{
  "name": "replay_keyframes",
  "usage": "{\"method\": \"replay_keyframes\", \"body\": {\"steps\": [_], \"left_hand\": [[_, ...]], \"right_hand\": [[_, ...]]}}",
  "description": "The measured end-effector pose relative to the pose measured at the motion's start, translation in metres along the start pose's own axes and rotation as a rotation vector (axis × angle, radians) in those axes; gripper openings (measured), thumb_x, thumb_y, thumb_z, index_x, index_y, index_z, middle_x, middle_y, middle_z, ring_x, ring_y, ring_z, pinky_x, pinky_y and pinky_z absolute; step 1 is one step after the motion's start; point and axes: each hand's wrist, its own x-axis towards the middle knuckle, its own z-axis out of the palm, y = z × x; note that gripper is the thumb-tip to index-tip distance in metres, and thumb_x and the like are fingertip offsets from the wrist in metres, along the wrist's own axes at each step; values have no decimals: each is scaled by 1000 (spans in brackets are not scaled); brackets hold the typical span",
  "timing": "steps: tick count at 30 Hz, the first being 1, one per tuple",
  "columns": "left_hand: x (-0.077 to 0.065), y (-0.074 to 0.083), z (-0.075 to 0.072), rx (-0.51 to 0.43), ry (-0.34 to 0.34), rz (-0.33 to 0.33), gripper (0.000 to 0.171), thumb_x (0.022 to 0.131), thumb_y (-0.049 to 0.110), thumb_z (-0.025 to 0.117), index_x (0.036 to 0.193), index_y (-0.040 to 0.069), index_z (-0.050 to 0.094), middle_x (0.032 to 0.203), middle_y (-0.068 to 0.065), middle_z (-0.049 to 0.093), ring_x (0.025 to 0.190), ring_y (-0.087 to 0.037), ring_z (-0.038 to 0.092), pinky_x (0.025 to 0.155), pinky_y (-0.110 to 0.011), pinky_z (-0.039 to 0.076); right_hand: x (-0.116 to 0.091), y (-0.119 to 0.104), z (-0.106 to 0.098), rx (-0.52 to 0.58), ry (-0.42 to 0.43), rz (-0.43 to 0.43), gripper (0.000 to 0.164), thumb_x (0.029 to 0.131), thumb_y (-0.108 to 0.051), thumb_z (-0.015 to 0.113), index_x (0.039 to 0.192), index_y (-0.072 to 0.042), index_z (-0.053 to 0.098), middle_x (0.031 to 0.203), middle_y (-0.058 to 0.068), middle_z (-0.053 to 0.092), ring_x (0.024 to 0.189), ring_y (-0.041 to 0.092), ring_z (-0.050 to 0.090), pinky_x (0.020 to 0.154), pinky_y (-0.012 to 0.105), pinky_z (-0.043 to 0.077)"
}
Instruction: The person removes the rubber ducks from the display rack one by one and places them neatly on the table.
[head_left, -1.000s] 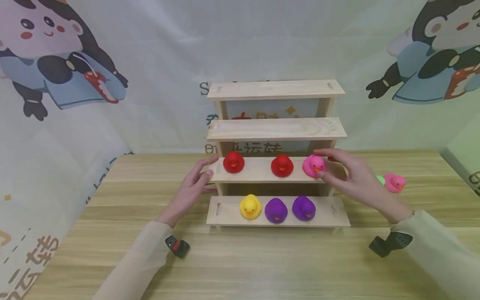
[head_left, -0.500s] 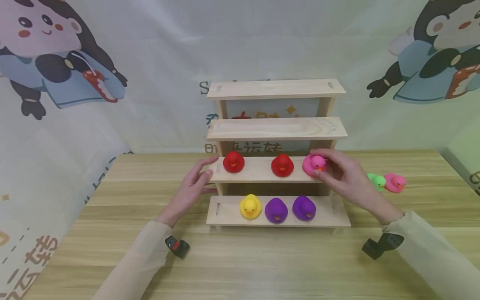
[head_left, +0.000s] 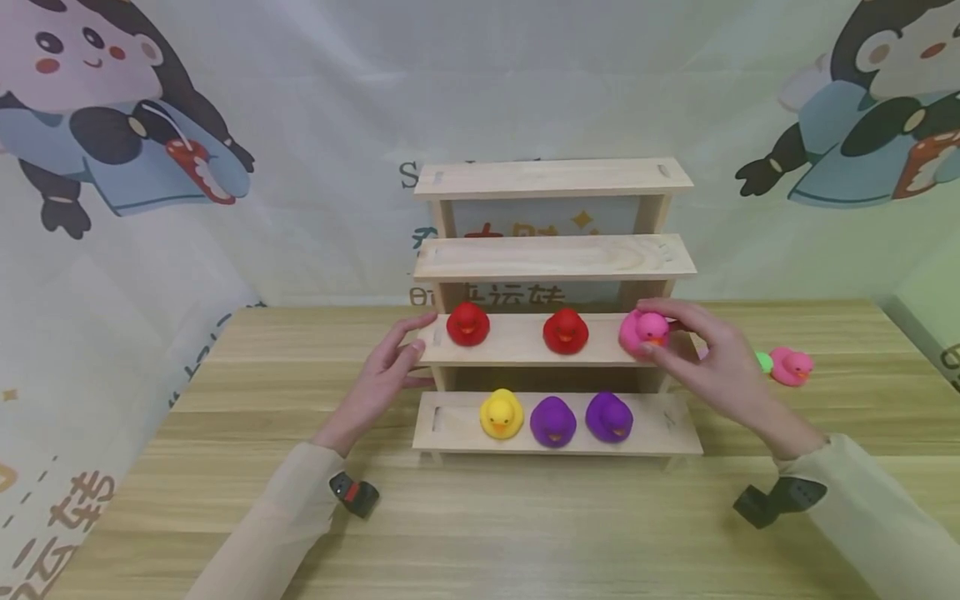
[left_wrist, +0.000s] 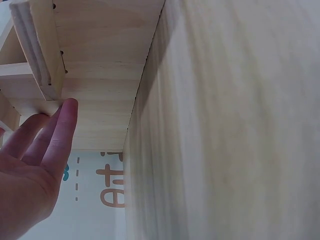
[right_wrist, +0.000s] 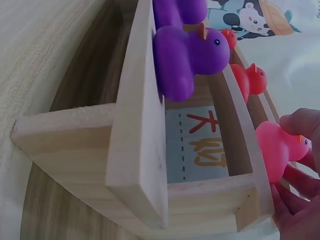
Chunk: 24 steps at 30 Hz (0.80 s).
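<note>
My right hand [head_left: 712,358] pinches a pink rubber duck [head_left: 643,331] between thumb and fingers at the right end of the second shelf from the bottom. In the right wrist view, the pink duck [right_wrist: 275,150] sits upright against that shelf's board. My left hand [head_left: 380,375] touches the left end of the wooden rack [head_left: 555,258]; in the left wrist view its fingers [left_wrist: 60,140] are straight against the wood. Two red ducks, one at left [head_left: 467,325] and one mid-shelf [head_left: 566,332], share the pink duck's shelf.
Below, the bottom shelf bears a yellow duck [head_left: 501,414] and two purple ducks [head_left: 552,422]. On the table [head_left: 525,533], right of the rack, lie another pink duck [head_left: 791,367] and a green one [head_left: 764,362], partly hidden by my hand. A printed cloth [head_left: 322,167] hangs behind.
Over the last half second my right hand and the pink duck have shifted a little to the right along the shelf. My left hand has stayed in place.
</note>
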Motion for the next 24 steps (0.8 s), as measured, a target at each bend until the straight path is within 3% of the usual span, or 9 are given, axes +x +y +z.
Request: {"method": "replay_keyframes", "body": {"steps": [12,18,24], "left_hand": [[-1,1,1,17,16,-10,42,106,23,39,146,12,37,153,-11,28,122,-43,48,82,-49,53],[0,0,1,31,5,-16,42,106,25,38,147,14,37,153,-11,27,123,-42,48,83,-49,53],[0,0,1,27,14,-8,42,106,23,38,147,13,37,153,-11,28,122,-42,48,82,-48,53]], "right_hand": [[-11,7,-21,-48,37,30,51,77,5,78,124,-7,64,117,6,65,102,-1,54,86,14,39],[-20,13,-28,-22,51,42,51,75,10,76,123,-5,65,115,1,64,97,3,54,80,13,41],[-26,16,-36,-55,71,52,50,75,11,76,122,-2,65,117,-5,64,100,-1,54,82,12,39]]}}
